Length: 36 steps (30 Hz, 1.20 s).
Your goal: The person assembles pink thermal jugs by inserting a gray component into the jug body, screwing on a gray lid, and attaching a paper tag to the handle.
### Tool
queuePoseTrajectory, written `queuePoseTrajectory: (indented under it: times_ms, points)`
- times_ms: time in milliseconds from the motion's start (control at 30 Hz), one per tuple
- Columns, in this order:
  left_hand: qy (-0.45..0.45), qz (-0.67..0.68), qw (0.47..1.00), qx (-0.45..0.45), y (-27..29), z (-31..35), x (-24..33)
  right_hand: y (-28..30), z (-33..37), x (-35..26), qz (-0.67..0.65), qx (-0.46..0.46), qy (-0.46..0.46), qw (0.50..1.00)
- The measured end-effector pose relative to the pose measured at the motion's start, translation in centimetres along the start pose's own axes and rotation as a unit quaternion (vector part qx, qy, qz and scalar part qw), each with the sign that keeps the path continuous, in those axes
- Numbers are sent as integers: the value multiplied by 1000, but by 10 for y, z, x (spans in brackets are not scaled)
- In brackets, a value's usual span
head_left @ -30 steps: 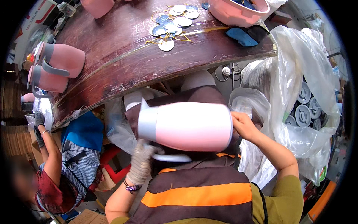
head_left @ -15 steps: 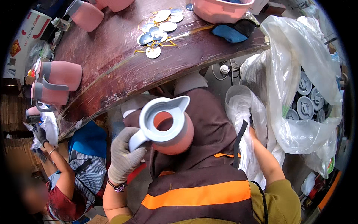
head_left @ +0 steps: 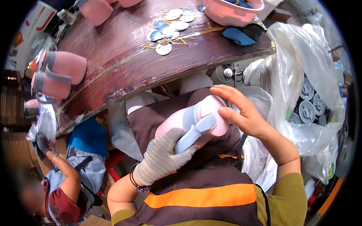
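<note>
A pink jug (head_left: 169, 122) with a grey band and a grey handle lies tilted over my lap, its mouth out of sight. Wrapped round the handle is my left hand (head_left: 162, 154), in a striped knitted glove. My bare right hand (head_left: 245, 113) has its fingers stretched and apart, touching or nearly touching the pink right end of the jug. Beside my right arm hangs a clear plastic bag (head_left: 256, 98). A dark apron with an orange band covers my lap beneath the jug.
Ahead is a dark red table (head_left: 124, 67) with white and blue discs (head_left: 177, 25) on yellow strings, a pink basin (head_left: 233, 13) and pink jugs (head_left: 68, 67). A large plastic sack (head_left: 290, 56) holds grey lids (head_left: 307, 111). At left a co-worker's gloved hands (head_left: 42, 143) handle plastic.
My right hand has come up from the clear bag to the jug's end. The jug has gone from upright to tilted and shifted right, with my left hand still on its handle.
</note>
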<state>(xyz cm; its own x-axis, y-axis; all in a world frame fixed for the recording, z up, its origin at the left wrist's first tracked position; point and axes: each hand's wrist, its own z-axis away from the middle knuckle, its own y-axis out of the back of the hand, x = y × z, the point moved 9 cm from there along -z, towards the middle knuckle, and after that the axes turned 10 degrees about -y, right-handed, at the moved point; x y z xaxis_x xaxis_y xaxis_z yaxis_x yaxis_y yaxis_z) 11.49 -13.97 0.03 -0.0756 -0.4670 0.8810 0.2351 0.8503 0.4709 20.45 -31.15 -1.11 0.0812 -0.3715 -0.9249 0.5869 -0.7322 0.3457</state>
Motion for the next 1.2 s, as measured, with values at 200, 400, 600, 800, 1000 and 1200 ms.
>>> queuePoseTrajectory:
  times_ms: [200, 400, 600, 800, 1000, 1200]
  points:
    - [-60, -46, 997, 18, 1, 12, -1, -48, 5, -48, 241, 15, 146, 959]
    - [-163, -57, 985, -8, 30, -25, -31, -75, 32, -75, 160, -108, 400, 896]
    - [-53, 136, 989, 1, 0, -56, -73, -102, 46, -88, 104, -244, 482, 835]
    - [-74, -108, 990, 55, 11, -24, -18, -44, -12, 4, 43, -54, 142, 988]
    - [-150, -149, 976, 44, 2, -27, -26, -44, 17, 3, 96, -29, 188, 977]
    - [-51, -11, 997, 53, 18, -44, -57, -58, 26, -26, 224, -30, 323, 919]
